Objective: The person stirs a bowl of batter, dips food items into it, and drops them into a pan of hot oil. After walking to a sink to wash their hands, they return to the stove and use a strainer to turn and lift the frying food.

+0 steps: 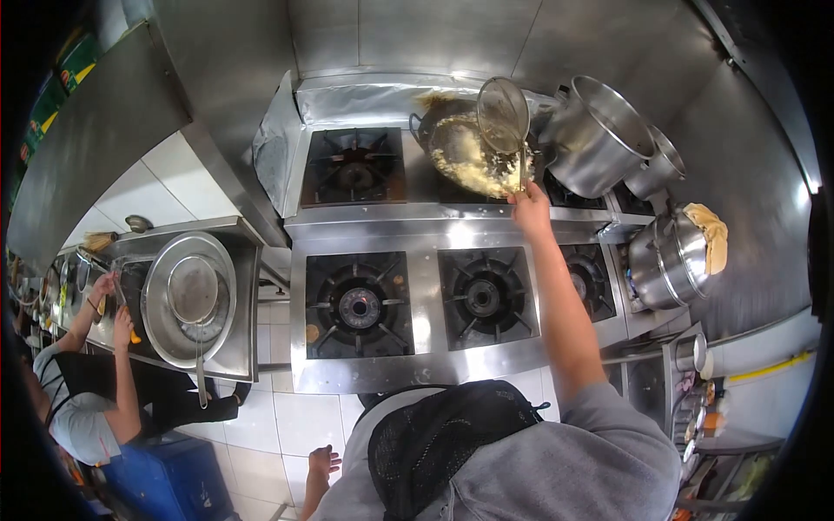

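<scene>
My right hand (530,208) is closed round the handle of a round mesh strainer (503,115). The strainer is raised over a dark wok (452,130) on a back burner, where pale yellow food (473,169) bubbles in oil. Down by my side, below the stove's front edge, my left hand (324,460) hangs with its fingers apart and nothing in it.
Large steel pots (599,143) stand right of the wok; another pot (669,260) has a cloth (708,236) on it. A steel basin (159,321) holds a second strainer (193,288). At far left a co-worker (87,417) holds a tool near a blue bin (178,478).
</scene>
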`<state>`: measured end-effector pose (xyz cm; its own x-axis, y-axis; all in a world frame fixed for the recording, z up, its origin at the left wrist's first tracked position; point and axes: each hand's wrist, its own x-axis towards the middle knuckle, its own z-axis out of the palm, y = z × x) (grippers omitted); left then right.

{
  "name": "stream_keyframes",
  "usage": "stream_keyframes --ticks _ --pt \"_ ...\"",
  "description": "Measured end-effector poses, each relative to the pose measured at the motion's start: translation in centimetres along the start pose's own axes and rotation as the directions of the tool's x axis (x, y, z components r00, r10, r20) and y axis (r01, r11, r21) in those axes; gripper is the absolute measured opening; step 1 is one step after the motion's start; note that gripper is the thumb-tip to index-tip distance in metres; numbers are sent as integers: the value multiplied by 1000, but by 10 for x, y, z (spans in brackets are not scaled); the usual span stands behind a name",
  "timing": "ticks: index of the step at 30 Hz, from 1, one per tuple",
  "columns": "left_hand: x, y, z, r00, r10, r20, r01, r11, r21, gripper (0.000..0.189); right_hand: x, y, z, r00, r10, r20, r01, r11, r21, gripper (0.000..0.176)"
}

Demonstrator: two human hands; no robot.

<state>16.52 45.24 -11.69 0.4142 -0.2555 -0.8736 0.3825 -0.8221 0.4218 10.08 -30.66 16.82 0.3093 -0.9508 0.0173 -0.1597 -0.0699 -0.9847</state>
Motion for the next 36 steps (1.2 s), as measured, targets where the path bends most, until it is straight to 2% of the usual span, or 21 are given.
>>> stream_keyframes --ticks 5,6,8,9,10,11,13,15,18,19,21,22,24,26,28,29,31,32,34,35,36 --pt "12 -6 -9 993 115 20 -116 987 110 36 1 5 -8 999 38 6 -38 999 -10 30" --pt "14 -7 -12 993 117 18 -118 987 112 36 4 4 -8 994 102 26 -102 994 30 28" --pt "14 -2 -15 998 55 8 -54 997 -60 36 8 -3 -7 986 159 51 -163 984 71 26" --pt "15 1 -14 998 56 4 -56 996 -63 36 10 -6 -5 972 223 79 -233 961 146 22" --pt "15 4 -14 997 -76 -34 68 977 -201 36 11 -8 -3 952 285 113 -304 927 218 18" --pt "13 7 -13 976 -211 -52 181 923 -339 37 14 -6 -3 951 285 119 -305 927 220 18" --pt "7 9 -10 976 -210 -65 172 914 -367 37 21 -5 -4 906 366 212 -421 826 376 10" --pt "3 8 -5 974 -211 -77 164 903 -397 37 23 -2 -7 884 383 268 -465 781 417 10" --pt "-6 3 4 970 -230 -79 187 914 -360 36 36 14 -16 839 378 390 -539 675 505 10" --pt "-8 -4 8 990 -118 -74 96 963 -250 35 37 15 -16 820 351 453 -567 612 551 10" --pt "-8 -14 11 996 70 -47 -69 998 7 34 40 18 -19 817 354 455 -571 608 552 11" --pt "-10 -14 13 996 70 -46 -70 998 8 34 39 14 -20 815 356 458 -575 604 552 11" --pt "-12 -10 16 998 53 -25 -50 994 101 33 37 7 -23 841 358 406 -538 641 548 11" --pt "-8 -12 19 999 43 -25 -40 995 92 33 30 -8 -23 865 358 352 -500 678 538 12" --pt "1 -16 21 999 36 -21 -36 999 7 34 24 -21 -23 920 345 186 -392 810 437 22" --pt "6 -15 22 999 38 -17 -38 999 7 34 26 -21 -24 921 344 183 -389 812 435 22" --pt "14 -14 24 995 -91 -46 80 978 -194 37 28 -18 -24 964 242 113 -265 920 290 39" --pt "11 -5 24 995 -90 -44 80 978 -193 37 34 -6 -23 964 242 110 -264 921 288 39" --pt "10 9 25 970 -240 -39 209 907 -365 39 41 9 -18 996 34 83 -39 998 53 52" --pt "11 11 25 969 -244 -37 212 902 -376 38 38 14 -18 998 -1 66 6 997 -73 54" --pt "10 13 26 969 -243 -34 213 902 -376 38 35 20 -14 998 -2 66 7 997 -75 54"
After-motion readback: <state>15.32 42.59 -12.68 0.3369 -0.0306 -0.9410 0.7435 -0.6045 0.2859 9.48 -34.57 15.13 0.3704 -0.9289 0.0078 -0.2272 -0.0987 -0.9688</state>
